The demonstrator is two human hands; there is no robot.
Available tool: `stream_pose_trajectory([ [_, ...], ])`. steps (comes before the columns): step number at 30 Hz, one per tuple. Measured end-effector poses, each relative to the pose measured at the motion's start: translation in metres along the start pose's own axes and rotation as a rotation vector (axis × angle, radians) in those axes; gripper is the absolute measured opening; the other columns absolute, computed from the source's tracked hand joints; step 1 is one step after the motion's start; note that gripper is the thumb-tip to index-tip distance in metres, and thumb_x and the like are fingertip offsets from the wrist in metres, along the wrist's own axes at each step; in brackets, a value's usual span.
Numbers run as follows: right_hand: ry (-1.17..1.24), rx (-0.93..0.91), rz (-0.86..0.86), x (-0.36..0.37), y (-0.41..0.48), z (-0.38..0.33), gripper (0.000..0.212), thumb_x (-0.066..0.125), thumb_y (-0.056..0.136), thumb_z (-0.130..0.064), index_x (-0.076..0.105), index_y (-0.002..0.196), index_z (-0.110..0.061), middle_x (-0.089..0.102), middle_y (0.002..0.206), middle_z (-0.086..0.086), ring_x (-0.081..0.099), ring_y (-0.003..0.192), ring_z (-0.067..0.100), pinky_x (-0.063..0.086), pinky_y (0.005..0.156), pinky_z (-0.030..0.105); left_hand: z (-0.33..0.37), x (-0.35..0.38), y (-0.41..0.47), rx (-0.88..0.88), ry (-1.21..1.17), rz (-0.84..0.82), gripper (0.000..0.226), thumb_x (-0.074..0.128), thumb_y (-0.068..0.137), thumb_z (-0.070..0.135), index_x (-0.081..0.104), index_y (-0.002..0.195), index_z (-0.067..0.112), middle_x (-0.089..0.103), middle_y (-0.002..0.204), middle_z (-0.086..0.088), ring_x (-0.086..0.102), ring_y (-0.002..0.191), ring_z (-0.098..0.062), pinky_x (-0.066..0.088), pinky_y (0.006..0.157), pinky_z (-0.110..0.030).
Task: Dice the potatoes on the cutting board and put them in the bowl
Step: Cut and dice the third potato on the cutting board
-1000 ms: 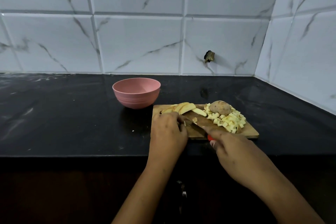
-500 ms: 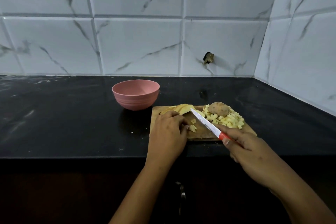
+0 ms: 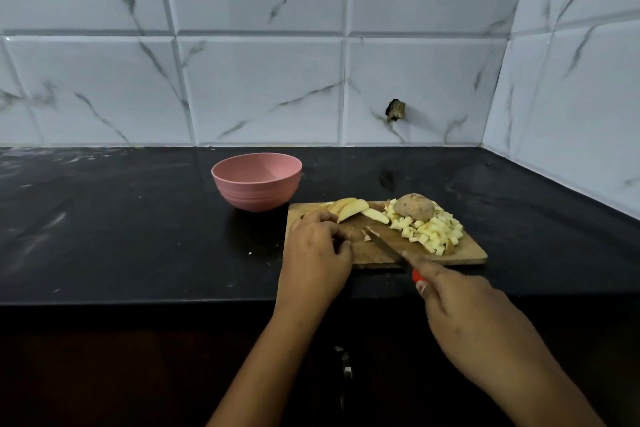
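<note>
Potato wedges [image 3: 349, 210] lie lengthwise left-to-right; right fingers [image 3: 429, 267] grip the knife [image 3: 384, 244] pointing far-left, left fingers [image 3: 322, 217] curled, hold unclear.

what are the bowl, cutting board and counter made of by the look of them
Bowl: matte pink, probably plastic or fibre composite, with moulded ribs low on its wall. Cutting board: wood, judging by brown grain and thick plain edge. Counter: polished black stone, perhaps granite; glossy, pale streaks.

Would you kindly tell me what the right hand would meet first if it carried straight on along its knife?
Probably the small potato piece at the knife tip, then the potato slices beside the left hand. Depth is unclear, so the right hand might brush those fingers instead.
</note>
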State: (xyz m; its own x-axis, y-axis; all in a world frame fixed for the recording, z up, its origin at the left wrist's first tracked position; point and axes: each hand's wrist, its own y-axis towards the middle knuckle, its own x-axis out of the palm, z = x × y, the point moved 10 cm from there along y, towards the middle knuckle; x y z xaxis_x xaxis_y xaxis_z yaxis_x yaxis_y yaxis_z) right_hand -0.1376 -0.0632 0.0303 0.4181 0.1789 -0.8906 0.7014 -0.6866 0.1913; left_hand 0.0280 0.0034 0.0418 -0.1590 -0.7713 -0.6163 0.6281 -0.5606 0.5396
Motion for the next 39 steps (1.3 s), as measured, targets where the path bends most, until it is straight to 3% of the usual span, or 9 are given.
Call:
stream_pose_trajectory([
  [2, -0.051, 0.017, 0.045, -0.005, 0.005, 0.005, 0.047, 0.027, 0.104, -0.034, 0.017, 0.148, -0.048, 0.06, 0.1, -0.012, 0.054, 0.071, 0.004, 0.048, 0.062, 0.022, 0.0, -0.002, 0.0, -0.005, -0.023, 0.01, 0.013, 0.064, 0.086, 0.012, 0.074, 0.093, 0.017, 0.061, 0.11, 0.009, 0.055, 0.101, -0.007, 0.047, 0.092, -0.026],
  [6, -0.03, -0.036, 0.02, -0.002, 0.004, -0.002, 0.047, 0.027, 0.104, -0.035, 0.016, 0.147, -0.049, 0.053, 0.084, -0.016, 0.054, 0.065, 0.001, 0.042, 0.054, 0.016, -0.006, -0.01, -0.001, -0.085, -0.042, 0.059, 0.019, 0.066, 0.087, 0.019, 0.07, 0.105, 0.023, 0.061, 0.096, 0.012, 0.052, 0.087, -0.002, 0.043, 0.08, -0.015],
  [9, -0.047, -0.053, -0.021, 0.004, 0.0, -0.011, 0.047, 0.027, 0.104, -0.035, 0.016, 0.147, -0.049, 0.054, 0.096, -0.016, 0.055, 0.074, 0.002, 0.047, 0.062, 0.018, -0.006, -0.008, -0.001, -0.093, 0.085, 0.039, 0.022, 0.058, 0.092, 0.024, 0.067, 0.112, 0.024, 0.066, 0.104, 0.008, 0.038, 0.087, -0.001, 0.039, 0.086, -0.019],
  [13, -0.126, 0.011, 0.003, 0.0, 0.02, 0.001, 0.047, 0.03, 0.103, -0.032, 0.024, 0.147, -0.046, 0.06, 0.11, -0.009, 0.058, 0.083, 0.009, 0.052, 0.071, 0.028, -0.004, -0.004, -0.001, -0.075, 0.117, 0.006, 0.02, 0.055, 0.094, 0.029, 0.069, 0.109, 0.024, 0.064, 0.103, 0.009, 0.036, 0.085, -0.001, 0.04, 0.087, -0.022],
  [18, 0.004, -0.061, -0.015, 0.002, 0.019, -0.008, 0.044, 0.032, 0.103, -0.034, 0.029, 0.144, -0.048, 0.053, 0.12, -0.015, 0.05, 0.08, 0.001, 0.044, 0.066, 0.019, -0.006, 0.001, 0.002, -0.07, 0.147, -0.01, 0.023, 0.059, 0.091, 0.039, 0.068, 0.109, 0.029, 0.064, 0.102, 0.011, 0.049, 0.098, -0.006, 0.045, 0.085, -0.022],
  [21, 0.0, -0.092, -0.019, 0.007, 0.017, -0.02, 0.045, 0.032, 0.103, -0.033, 0.025, 0.145, -0.05, 0.053, 0.129, -0.015, 0.054, 0.088, 0.004, 0.047, 0.071, 0.02, -0.007, 0.005, 0.004, -0.073, 0.149, -0.036, 0.021, 0.06, 0.09, 0.038, 0.069, 0.108, 0.03, 0.064, 0.102, 0.011, 0.054, 0.099, -0.008, 0.05, 0.083, -0.027],
  [31, -0.007, -0.102, -0.089, 0.014, 0.034, -0.018, 0.045, 0.038, 0.102, -0.03, 0.033, 0.142, -0.05, 0.062, 0.105, -0.016, 0.056, 0.069, 0.003, 0.05, 0.063, 0.023, -0.007, 0.005, 0.005, -0.08, 0.116, -0.056, 0.018, 0.06, 0.09, 0.032, 0.07, 0.104, 0.029, 0.065, 0.102, 0.009, 0.058, 0.09, -0.008, 0.049, 0.072, -0.022],
  [39, -0.113, -0.135, -0.102, 0.011, 0.031, -0.028, 0.048, 0.038, 0.102, -0.025, 0.03, 0.146, -0.043, 0.062, 0.119, -0.009, 0.059, 0.094, 0.006, 0.053, 0.081, 0.028, -0.008, 0.0, 0.001, -0.103, 0.095, 0.004, 0.015, 0.062, 0.089, 0.03, 0.072, 0.1, 0.026, 0.066, 0.098, 0.009, 0.06, 0.086, -0.005, 0.05, 0.074, -0.02],
])
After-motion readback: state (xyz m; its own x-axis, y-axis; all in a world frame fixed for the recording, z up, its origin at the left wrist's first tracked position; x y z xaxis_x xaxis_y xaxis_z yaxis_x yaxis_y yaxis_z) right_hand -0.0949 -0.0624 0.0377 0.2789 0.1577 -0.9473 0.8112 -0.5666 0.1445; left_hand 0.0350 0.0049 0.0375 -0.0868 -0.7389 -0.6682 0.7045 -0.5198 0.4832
